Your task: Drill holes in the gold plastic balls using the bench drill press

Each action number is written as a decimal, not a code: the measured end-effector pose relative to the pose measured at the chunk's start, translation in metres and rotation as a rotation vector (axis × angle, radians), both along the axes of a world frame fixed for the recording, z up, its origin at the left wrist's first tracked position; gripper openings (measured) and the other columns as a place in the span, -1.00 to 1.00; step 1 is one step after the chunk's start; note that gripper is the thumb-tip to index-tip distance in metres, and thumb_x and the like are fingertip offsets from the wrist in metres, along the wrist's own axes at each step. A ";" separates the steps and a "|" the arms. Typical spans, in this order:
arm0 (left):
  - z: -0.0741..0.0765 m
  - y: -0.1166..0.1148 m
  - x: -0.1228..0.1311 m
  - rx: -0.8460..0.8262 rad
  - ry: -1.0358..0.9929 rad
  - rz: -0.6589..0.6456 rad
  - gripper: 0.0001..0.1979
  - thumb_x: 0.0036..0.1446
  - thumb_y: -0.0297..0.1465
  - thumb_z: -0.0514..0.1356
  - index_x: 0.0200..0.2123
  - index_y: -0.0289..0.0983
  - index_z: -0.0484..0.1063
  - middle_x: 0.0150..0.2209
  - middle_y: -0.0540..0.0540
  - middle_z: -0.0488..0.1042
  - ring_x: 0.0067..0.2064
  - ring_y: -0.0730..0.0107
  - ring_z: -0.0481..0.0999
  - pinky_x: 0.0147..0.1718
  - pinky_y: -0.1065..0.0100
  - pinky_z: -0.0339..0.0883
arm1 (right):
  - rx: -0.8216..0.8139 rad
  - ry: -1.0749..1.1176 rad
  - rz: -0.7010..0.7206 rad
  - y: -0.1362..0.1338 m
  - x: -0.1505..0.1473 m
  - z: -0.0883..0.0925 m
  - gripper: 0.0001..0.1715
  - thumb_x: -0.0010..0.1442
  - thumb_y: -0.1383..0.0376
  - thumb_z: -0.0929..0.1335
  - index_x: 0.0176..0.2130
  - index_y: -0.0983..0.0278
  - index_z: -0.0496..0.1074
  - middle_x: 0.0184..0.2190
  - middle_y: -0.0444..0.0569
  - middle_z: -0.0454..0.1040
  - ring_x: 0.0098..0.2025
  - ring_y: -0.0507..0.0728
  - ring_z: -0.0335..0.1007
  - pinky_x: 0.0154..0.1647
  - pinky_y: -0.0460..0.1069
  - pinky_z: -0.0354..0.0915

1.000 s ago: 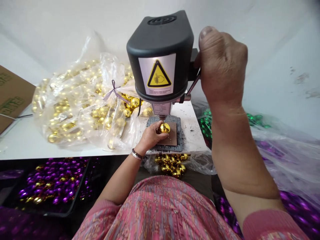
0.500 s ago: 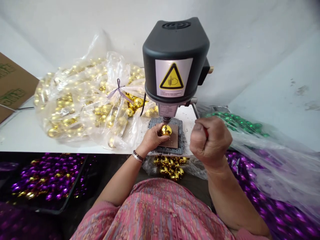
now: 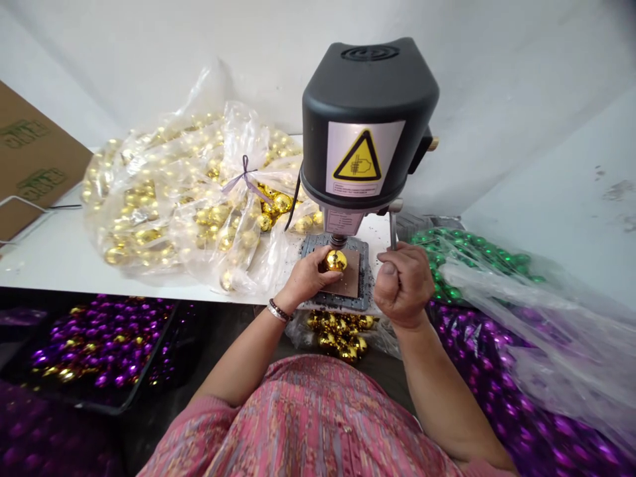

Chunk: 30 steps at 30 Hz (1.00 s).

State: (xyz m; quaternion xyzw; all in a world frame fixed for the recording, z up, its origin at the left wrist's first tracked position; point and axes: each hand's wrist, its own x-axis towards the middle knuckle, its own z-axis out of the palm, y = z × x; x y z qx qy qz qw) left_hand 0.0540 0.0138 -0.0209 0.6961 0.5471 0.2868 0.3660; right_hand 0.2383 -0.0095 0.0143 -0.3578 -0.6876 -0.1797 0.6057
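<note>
A shiny gold ball rests on a brown board beneath the spindle of a black drill press. My left hand grips the ball from its left side, fingers partly behind it. To the right of the machine, my right hand is closed around the press's lever; the lever's end is hidden inside the fist. The spindle tip meets the top of the ball, though I cannot tell whether it has gone in.
Clear bags of gold balls cover the table's left, near a cardboard box. Green balls lie at right, purple ones below. A crate of purple and gold balls stands lower left; more gold balls sit before me.
My right hand has moved down and away from me with the lever, and the spindle is lower, against the ball. My left hand keeps its hold. The whole view has shifted slightly.
</note>
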 end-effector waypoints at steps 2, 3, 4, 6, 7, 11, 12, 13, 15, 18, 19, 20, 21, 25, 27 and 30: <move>-0.001 0.000 0.000 -0.009 -0.016 -0.010 -0.52 0.02 -0.36 0.35 0.05 -0.26 0.48 -0.14 -0.09 0.59 -0.13 0.22 0.54 -0.08 0.26 0.37 | -0.005 0.019 0.009 -0.001 -0.001 -0.003 -0.78 0.14 0.42 0.25 -0.22 0.17 0.37 -0.43 -0.12 0.43 -0.35 0.08 0.38 -0.26 0.05 0.39; -0.002 0.000 0.000 -0.016 -0.024 -0.013 -0.51 0.03 -0.35 0.35 0.07 -0.26 0.48 -0.15 -0.09 0.59 -0.14 0.22 0.54 -0.09 0.26 0.37 | -0.007 0.032 0.013 -0.002 -0.001 0.000 -0.80 0.16 0.41 0.25 -0.22 0.18 0.37 -0.44 -0.12 0.43 -0.34 0.08 0.39 -0.27 0.05 0.39; -0.002 0.000 0.000 -0.023 -0.027 -0.013 -0.49 0.03 -0.34 0.35 0.08 -0.25 0.47 -0.15 -0.08 0.59 -0.15 0.22 0.54 -0.10 0.27 0.37 | -0.014 0.045 0.012 -0.004 -0.002 0.005 -0.82 0.17 0.40 0.24 -0.24 0.18 0.37 -0.44 -0.12 0.43 -0.34 0.08 0.40 -0.27 0.04 0.38; -0.002 0.001 0.001 -0.027 -0.029 -0.007 -0.46 0.01 -0.33 0.36 0.10 -0.23 0.45 -0.13 -0.07 0.60 -0.15 0.22 0.54 -0.10 0.27 0.37 | -0.055 0.077 -0.013 -0.007 -0.003 0.024 -0.85 0.21 0.36 0.23 -0.29 0.19 0.38 -0.46 -0.12 0.42 -0.38 0.06 0.37 -0.31 0.02 0.33; -0.002 0.000 0.001 -0.024 -0.028 0.000 -0.45 0.00 -0.33 0.37 0.10 -0.22 0.44 -0.12 -0.07 0.60 -0.14 0.22 0.54 -0.10 0.27 0.37 | -0.099 0.103 -0.044 -0.007 -0.004 0.038 -0.84 0.24 0.33 0.24 -0.34 0.20 0.38 -0.47 -0.13 0.41 -0.41 0.03 0.33 -0.35 0.00 0.28; 0.001 -0.010 -0.003 -0.003 -0.044 0.060 -0.54 0.02 -0.32 0.34 0.03 -0.24 0.45 -0.15 -0.05 0.58 -0.15 0.25 0.53 -0.11 0.30 0.38 | -0.314 0.291 -0.106 0.000 -0.007 0.095 -0.63 0.31 0.21 0.22 -0.51 0.25 0.27 -0.63 -0.21 0.17 -0.54 -0.05 0.14 -0.46 -0.04 0.07; 0.003 -0.016 -0.005 -0.005 -0.044 0.079 -0.54 0.03 -0.31 0.33 0.03 -0.24 0.44 -0.14 -0.06 0.57 -0.15 0.25 0.53 -0.11 0.30 0.38 | -0.335 0.290 -0.107 0.003 -0.007 0.105 -0.61 0.32 0.22 0.21 -0.53 0.26 0.24 -0.62 -0.22 0.14 -0.53 -0.07 0.13 -0.44 -0.04 0.06; 0.004 -0.022 -0.009 -0.014 -0.040 0.083 -0.53 0.04 -0.30 0.32 0.04 -0.24 0.43 -0.13 -0.07 0.57 -0.14 0.25 0.53 -0.10 0.30 0.39 | -0.360 0.276 -0.102 0.006 -0.008 0.112 -0.61 0.32 0.24 0.20 -0.53 0.26 0.23 -0.61 -0.23 0.12 -0.53 -0.08 0.12 -0.43 -0.05 0.07; 0.006 -0.038 -0.016 -0.055 -0.018 -0.008 -0.50 0.03 -0.30 0.33 0.07 -0.23 0.42 -0.12 -0.08 0.57 -0.14 0.24 0.54 -0.10 0.27 0.40 | -0.383 0.281 -0.069 0.010 -0.009 0.118 -0.64 0.33 0.27 0.19 -0.51 0.27 0.23 -0.58 -0.24 0.13 -0.51 -0.11 0.13 -0.40 -0.07 0.10; 0.007 -0.059 -0.025 -0.102 -0.002 -0.283 -0.45 -0.03 -0.33 0.39 0.08 -0.18 0.46 -0.08 -0.12 0.57 -0.12 0.21 0.54 -0.07 0.25 0.41 | -0.372 0.376 -0.020 0.010 -0.010 0.114 -0.64 0.34 0.26 0.20 -0.50 0.27 0.22 -0.58 -0.25 0.11 -0.52 -0.12 0.15 -0.42 -0.09 0.11; 0.007 -0.063 -0.027 -0.106 -0.007 -0.340 -0.42 -0.06 -0.34 0.42 0.09 -0.17 0.47 -0.03 -0.14 0.56 -0.13 0.22 0.55 -0.07 0.24 0.42 | -0.366 0.398 -0.019 0.009 -0.011 0.112 -0.63 0.34 0.25 0.20 -0.51 0.27 0.22 -0.59 -0.25 0.10 -0.52 -0.11 0.15 -0.43 -0.09 0.09; 0.007 -0.067 -0.030 -0.108 -0.013 -0.361 -0.38 -0.09 -0.33 0.44 0.11 -0.17 0.47 0.02 -0.17 0.54 -0.16 0.25 0.55 -0.08 0.25 0.43 | -0.363 0.404 -0.027 0.009 -0.011 0.109 -0.62 0.34 0.24 0.21 -0.51 0.28 0.22 -0.59 -0.25 0.10 -0.53 -0.11 0.15 -0.44 -0.09 0.08; 0.007 -0.068 -0.032 -0.109 -0.016 -0.353 -0.35 -0.09 -0.32 0.45 0.13 -0.18 0.46 0.05 -0.19 0.52 -0.22 0.30 0.54 -0.12 0.26 0.44 | -0.363 0.399 -0.039 0.008 -0.011 0.108 -0.61 0.33 0.23 0.21 -0.51 0.28 0.22 -0.60 -0.25 0.11 -0.53 -0.11 0.15 -0.45 -0.08 0.07; 0.009 -0.060 -0.051 -0.020 0.005 -0.100 -0.51 0.11 -0.26 0.33 0.12 -0.21 0.46 -0.06 -0.16 0.57 -0.35 0.42 0.49 -0.22 0.31 0.44 | -0.353 0.388 -0.059 0.006 -0.012 0.101 -0.61 0.32 0.16 0.21 -0.48 0.29 0.29 -0.58 -0.21 0.23 -0.53 -0.08 0.17 -0.45 -0.05 0.06; 0.014 -0.051 -0.063 0.116 0.063 0.102 -0.65 0.20 -0.29 0.24 0.05 -0.22 0.50 -0.09 -0.16 0.58 -0.29 0.37 0.52 -0.16 0.29 0.44 | -0.341 0.412 -0.047 0.006 -0.012 0.099 -0.60 0.32 0.11 0.21 -0.46 0.29 0.30 -0.56 -0.20 0.27 -0.52 -0.06 0.20 -0.44 -0.05 0.09; 0.027 -0.033 -0.084 0.349 0.236 0.311 -0.73 0.23 -0.35 0.19 -0.03 -0.24 0.54 -0.02 -0.23 0.56 -0.07 0.20 0.54 0.04 0.18 0.38 | -0.350 0.432 -0.053 0.004 -0.012 0.096 -0.61 0.29 0.10 0.22 -0.47 0.28 0.30 -0.55 -0.18 0.30 -0.51 -0.05 0.24 -0.43 -0.04 0.11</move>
